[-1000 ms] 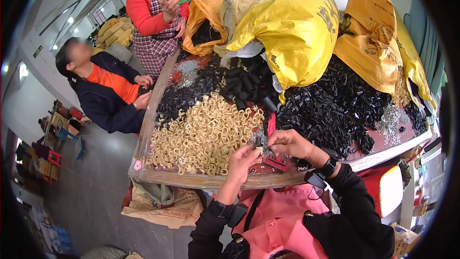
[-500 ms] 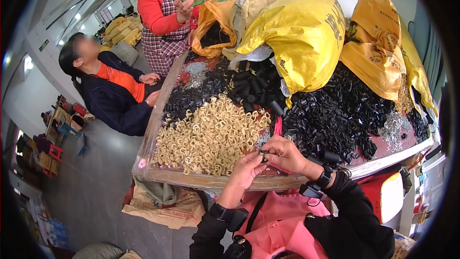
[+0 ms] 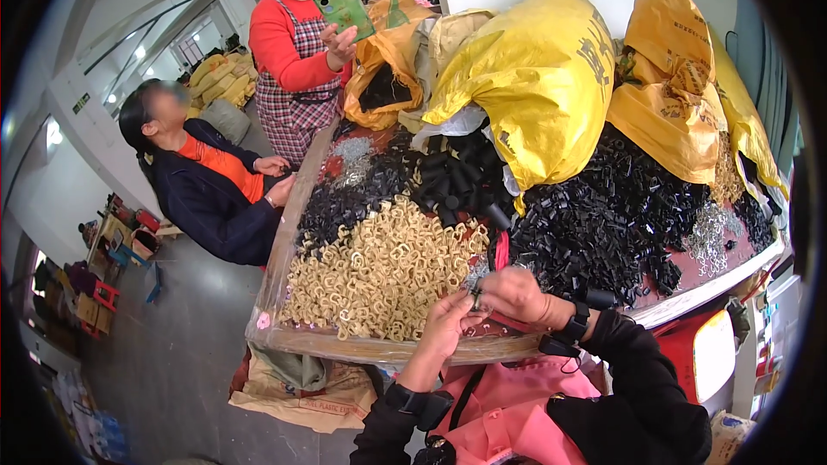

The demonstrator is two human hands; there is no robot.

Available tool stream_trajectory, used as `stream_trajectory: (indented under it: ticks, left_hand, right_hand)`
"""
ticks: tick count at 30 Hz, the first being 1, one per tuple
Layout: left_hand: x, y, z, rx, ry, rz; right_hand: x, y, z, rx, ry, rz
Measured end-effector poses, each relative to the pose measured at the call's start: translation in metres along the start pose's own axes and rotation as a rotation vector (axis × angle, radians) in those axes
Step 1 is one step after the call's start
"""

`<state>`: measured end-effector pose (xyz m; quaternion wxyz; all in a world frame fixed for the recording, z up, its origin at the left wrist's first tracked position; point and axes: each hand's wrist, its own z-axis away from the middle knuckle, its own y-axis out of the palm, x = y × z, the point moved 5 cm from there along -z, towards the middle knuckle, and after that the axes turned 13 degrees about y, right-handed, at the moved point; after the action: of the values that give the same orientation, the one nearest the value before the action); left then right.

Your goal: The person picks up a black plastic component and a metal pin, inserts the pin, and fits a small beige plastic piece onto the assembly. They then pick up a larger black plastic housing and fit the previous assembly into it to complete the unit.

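Observation:
Near the table's front edge, my left hand pinches a small dark part between thumb and fingers; its exact kind is too small to tell. Against that part my right hand is closed, fingers curled and slightly blurred, and what they grip is hidden. Just left of my hands lies a heap of beige ring-shaped pieces. To the right spreads a heap of small black plastic pieces. A pink-red strip runs behind my right hand.
Black cylinders lie at mid-table, below a full yellow sack. Orange sacks stand at the back right. Silver metal bits lie at the right. Across the left edge are a seated person and a standing person holding a green phone.
My right hand has curled and turned slightly at the small part, while my left hand keeps its pinch. The standing person's phone has shifted right and down. The view has shifted slightly.

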<state>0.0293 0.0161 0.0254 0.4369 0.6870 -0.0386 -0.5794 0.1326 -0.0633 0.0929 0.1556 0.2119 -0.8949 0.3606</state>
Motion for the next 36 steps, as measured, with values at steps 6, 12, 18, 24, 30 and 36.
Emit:
stream_trajectory:
  ticks: [6,12,18,24,30,36]
  left_hand:
    - [-0.008,-0.015,-0.025,-0.030,0.136,-0.345]
    - [-0.015,-0.025,-0.032,-0.140,0.210,-0.205]
    - [-0.028,-0.014,-0.032,-0.145,0.114,-0.108]
    - [-0.040,0.010,-0.020,-0.037,0.082,-0.070]
    - [-0.034,0.013,-0.011,-0.030,0.082,-0.118]
    - [-0.035,0.014,-0.010,-0.044,0.096,-0.164]
  right_hand:
    - [-0.137,0.009,-0.026,-0.055,0.694,0.442]
    - [-0.133,0.015,-0.023,0.203,0.706,0.637]
    - [-0.045,-0.023,-0.035,0.073,0.323,-0.003]
    - [-0.048,-0.028,-0.012,0.045,0.541,-0.622]
    - [-0.035,-0.027,-0.003,-0.011,0.560,-0.772]
    - [-0.024,-0.029,-0.002,0.007,0.494,-0.783]
